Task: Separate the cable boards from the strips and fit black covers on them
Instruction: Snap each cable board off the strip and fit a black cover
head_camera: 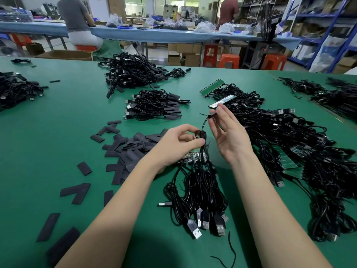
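Two hands mid-frame: my left hand (180, 140) pinches the cable (203, 130) loop, right hand (225, 132) pinches its tip, other fingers splayed. Strip (193, 157) lies under them; covers (127, 149) centre-left on the tabletop (58, 132). I'd keep the cable taut, snap the board cleanly, then sleeve it.

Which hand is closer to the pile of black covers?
Left. The left hand is right beside the pile of black covers, gripping a looped cable. The right hand is farther away, on the other side of that cable.
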